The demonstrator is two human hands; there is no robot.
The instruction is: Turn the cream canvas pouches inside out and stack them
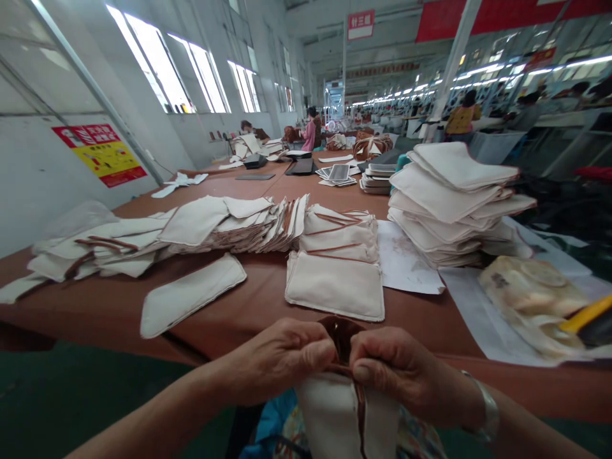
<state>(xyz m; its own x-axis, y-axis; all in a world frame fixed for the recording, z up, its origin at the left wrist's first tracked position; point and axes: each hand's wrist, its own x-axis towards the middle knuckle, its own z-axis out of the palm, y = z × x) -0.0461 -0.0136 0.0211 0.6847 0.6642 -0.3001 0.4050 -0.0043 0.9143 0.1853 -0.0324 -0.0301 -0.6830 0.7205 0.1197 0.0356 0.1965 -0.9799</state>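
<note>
Head view: left hand (291,354) and right hand (406,373) pinch a cream pouch (327,411) (open-mouthed, brown inside).

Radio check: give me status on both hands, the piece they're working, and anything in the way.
Left hand, right hand: both gripping. Cream fabric piece: held at its brown top. Flat cream piece just beyond; no obstruction visible.

On the bench (268,299), the front pouch (335,288) has a single fabric piece (194,295) to its left, overlapping pouches (335,233) directly behind, a paper sheet (406,264) then a fabric stack (452,201) to its right; the held pouch (329,408) is before it.
</note>
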